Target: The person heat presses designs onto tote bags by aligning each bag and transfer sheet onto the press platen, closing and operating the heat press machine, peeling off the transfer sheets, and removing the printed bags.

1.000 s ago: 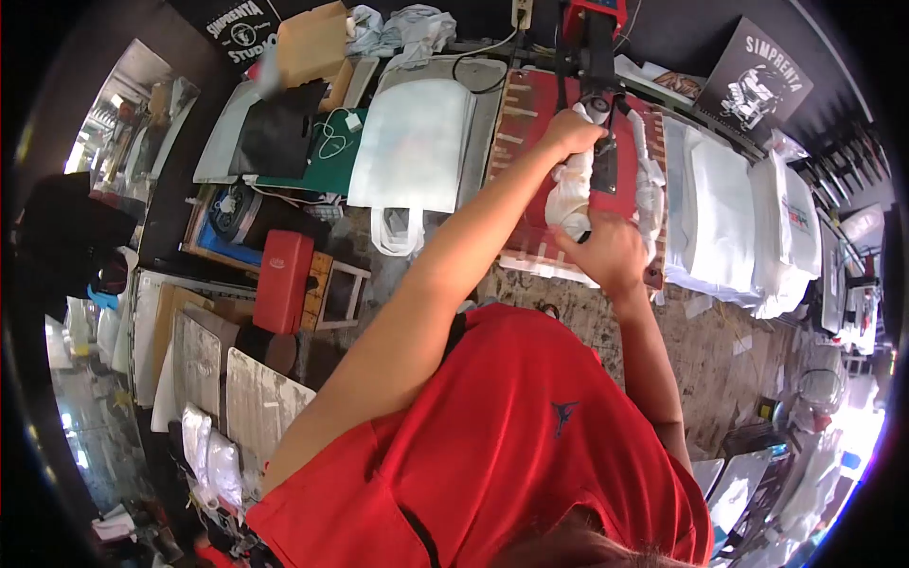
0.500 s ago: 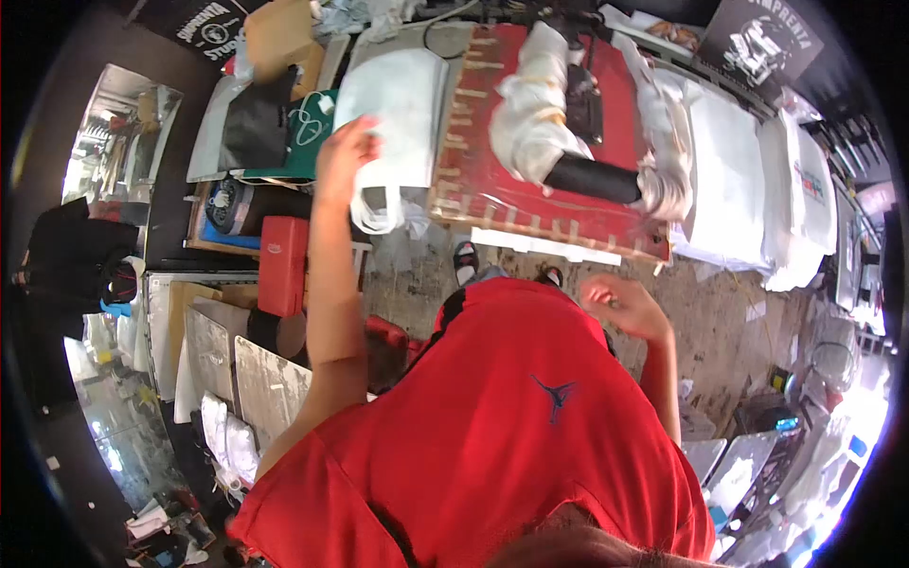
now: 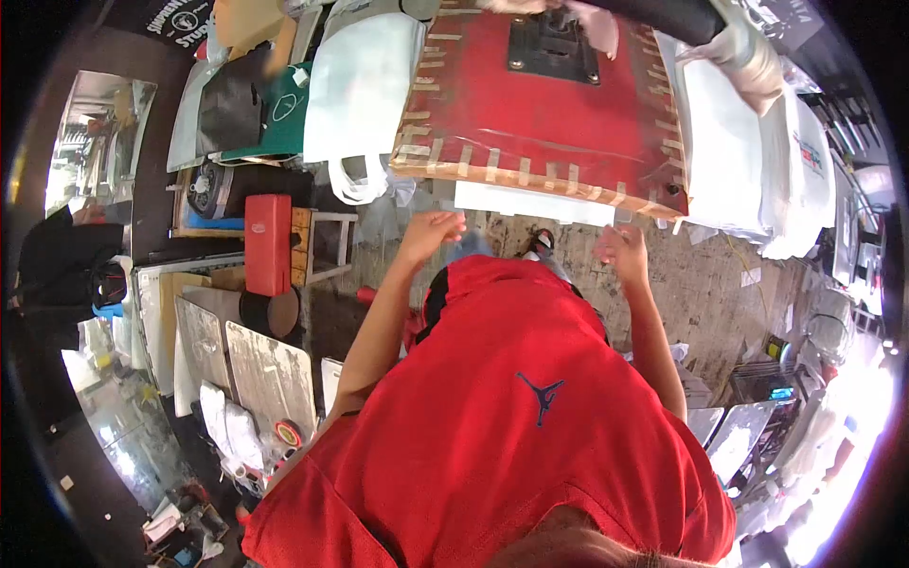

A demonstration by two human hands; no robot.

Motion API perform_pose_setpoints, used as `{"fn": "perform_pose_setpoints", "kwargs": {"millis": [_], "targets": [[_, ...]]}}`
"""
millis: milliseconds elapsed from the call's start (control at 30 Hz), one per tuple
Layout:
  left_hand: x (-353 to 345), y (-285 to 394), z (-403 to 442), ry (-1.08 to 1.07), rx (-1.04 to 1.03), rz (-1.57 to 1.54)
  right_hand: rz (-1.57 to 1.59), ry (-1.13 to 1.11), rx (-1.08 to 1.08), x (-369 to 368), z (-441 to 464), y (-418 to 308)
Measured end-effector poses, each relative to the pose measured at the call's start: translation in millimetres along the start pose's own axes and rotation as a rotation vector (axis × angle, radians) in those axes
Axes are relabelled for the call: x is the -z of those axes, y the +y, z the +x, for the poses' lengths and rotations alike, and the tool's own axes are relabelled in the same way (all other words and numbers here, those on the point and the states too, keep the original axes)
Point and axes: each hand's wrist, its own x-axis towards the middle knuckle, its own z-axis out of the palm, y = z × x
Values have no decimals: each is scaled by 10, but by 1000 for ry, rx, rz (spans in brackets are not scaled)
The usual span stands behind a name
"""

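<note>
In the head view, my left hand (image 3: 433,234) hangs below the front edge of a red padded board (image 3: 540,123), with fingers loosely bent and nothing in them. My right hand (image 3: 622,252) is near the board's right front corner, also empty, its fingers slightly curled and apart. Strips of tape line the board's edges, and a dark metal plate (image 3: 554,47) sits on top of it. A cloth-wrapped arm with a black sleeve (image 3: 668,17) crosses above the board at the upper right. Neither hand touches anything.
White bags (image 3: 362,95) lie left of the board, one with a handle hanging down. More white bags (image 3: 724,142) are stacked on the right. A red box (image 3: 268,244) stands at left, above stained panels (image 3: 272,379). The wooden floor (image 3: 710,312) holds scraps.
My left hand has come down from beside the white bag toward my body. The cloth-wrapped arm has shifted up and right in view, uncovering the metal plate. The view has tilted.
</note>
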Motion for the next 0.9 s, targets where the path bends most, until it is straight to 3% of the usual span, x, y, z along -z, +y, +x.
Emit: {"fn": "perform_pose_setpoints", "kwargs": {"millis": [67, 100, 133, 267, 300, 333, 400, 533, 600, 700, 800, 900], "targets": [[123, 49, 128, 101, -172, -28, -19, 84, 68, -63, 34, -21], [173, 77, 188, 171, -284, -22, -190, 187, 198, -94, 52, -16], [221, 144, 234, 177, -299, -25, -362, 289, 326, -148, 52, -16], [337, 342, 368, 164, -242, 317, -664, 306, 356, -250, 102, 8], [287, 356, 355, 126, -247, 324, -534, 366, 158, -326, 200, 15], [246, 350, 346, 80, -251, 331, -390, 353, 110, -411, 77, -161], [150, 276, 353, 98, -291, 284, -116, 373, 94, -444, 122, -127], [24, -50, 505, 160, -407, 219, 96, 374, 141, -415, 189, -73], [-15, 39, 346, 120, -402, 254, 110, 367, 191, -432, 59, -141], [52, 69, 279, 43, -366, 27, 52, 395, 158, -449, -123, -240], [220, 35, 206, -2, -286, 168, 17, 351, 138, -438, -214, -146], [356, -119, 181, -47, -207, 122, 97, 296, 57, -475, -361, -33]]}}
